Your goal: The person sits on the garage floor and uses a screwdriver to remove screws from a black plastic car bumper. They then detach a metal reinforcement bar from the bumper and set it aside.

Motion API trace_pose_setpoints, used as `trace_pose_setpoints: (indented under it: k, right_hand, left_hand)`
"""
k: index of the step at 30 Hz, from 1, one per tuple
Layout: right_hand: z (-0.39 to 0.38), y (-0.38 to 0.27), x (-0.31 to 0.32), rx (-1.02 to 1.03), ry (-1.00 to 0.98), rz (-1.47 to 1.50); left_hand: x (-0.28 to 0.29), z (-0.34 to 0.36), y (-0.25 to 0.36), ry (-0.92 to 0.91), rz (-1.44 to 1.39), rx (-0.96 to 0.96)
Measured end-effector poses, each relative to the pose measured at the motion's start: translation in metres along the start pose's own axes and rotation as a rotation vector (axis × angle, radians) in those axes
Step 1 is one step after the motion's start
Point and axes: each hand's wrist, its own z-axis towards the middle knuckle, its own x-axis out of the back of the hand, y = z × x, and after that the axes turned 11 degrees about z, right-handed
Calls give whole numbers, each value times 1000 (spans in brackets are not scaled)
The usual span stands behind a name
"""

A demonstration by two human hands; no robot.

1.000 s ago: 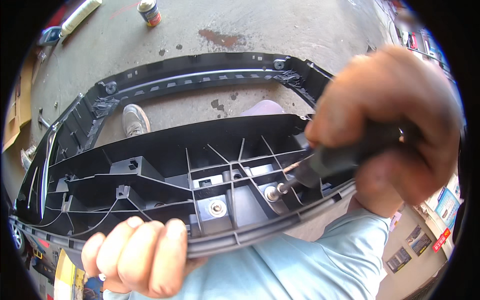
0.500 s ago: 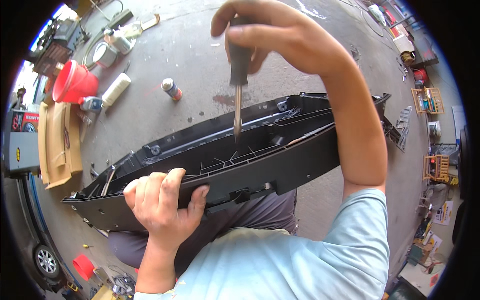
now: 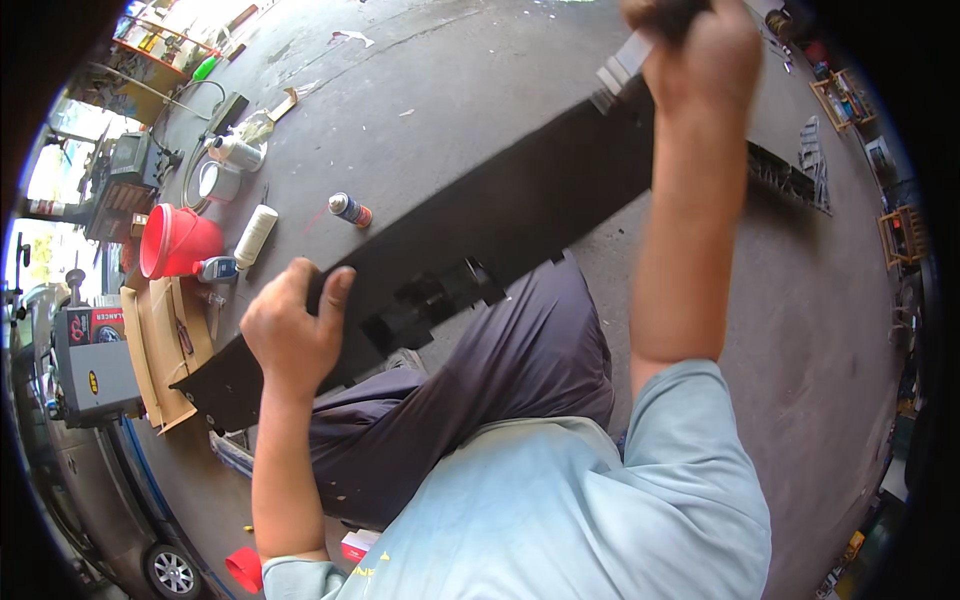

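My left hand (image 3: 295, 330) grips the long black plastic part (image 3: 515, 200) near its lower-left end. The part slants up to the right, showing a flat face with a cluster of dark brackets (image 3: 430, 295) along its lower edge. My right hand (image 3: 700, 45), blurred at the upper right, is closed at the raised end beside a shiny, banded piece (image 3: 620, 70); the dark thing in its fingers cannot be made out. Behind my right forearm lies another dark ribbed section (image 3: 785, 180).
On the floor stand a spray can (image 3: 350, 210), white bottle (image 3: 255, 235), red bucket (image 3: 180, 240) and several containers. Cardboard (image 3: 150, 355) and a grey machine (image 3: 90, 365) are at left, beside a parked car (image 3: 105, 490). Wooden racks (image 3: 840, 100) line the right.
My right hand has risen up and right, and the black part's right end has swung upward, turning its flat face into view. My left hand has shifted slightly up and left.
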Motion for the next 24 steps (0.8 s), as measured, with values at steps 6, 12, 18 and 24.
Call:
trace_pose_setpoints:
  k: [6,12,18,24]
  right_hand:
    - [-163,-55,74,-369,149,-447]
    - [-184,-8,82,-541,242,-489]
    - [-156,7,45,-550,285,-423]
    - [-95,24,82,-444,234,-287]
  left_hand:
    - [-7,37,-31,12,-56,77]
    - [-16,68,-48,-12,-89,54]
    - [-19,79,-53,70,-198,71]
    - [-16,123,-32,168,-61,27]
